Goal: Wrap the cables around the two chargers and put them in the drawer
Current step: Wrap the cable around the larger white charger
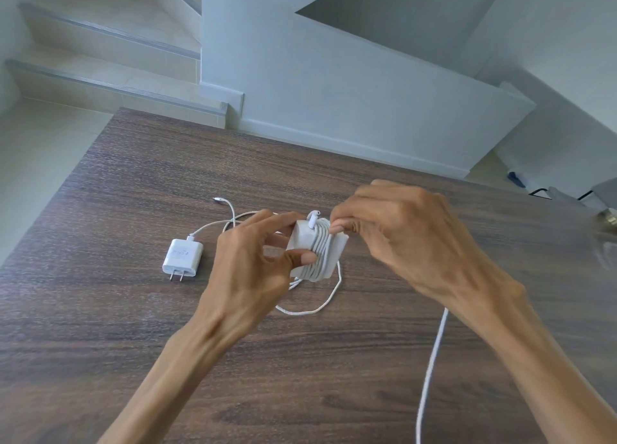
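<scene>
A white square charger (302,240) is held above the dark wooden table (133,326), with several turns of its white cable wound around its middle. My left hand (248,260) grips its left side with thumb and fingers. My right hand (397,233) pinches the cable against the charger's right edge. The loose part of that cable (430,360) runs down toward the table's near edge. A second, smaller white charger (183,255) with two prongs lies flat on the table to the left. Its thin cable (230,216) lies loose behind my left hand.
Tiled stairs (110,76) rise beyond the table's far left edge, beside a pale wall (334,86). Some dark and metallic items (597,206) sit at the far right edge. No drawer shows in this view.
</scene>
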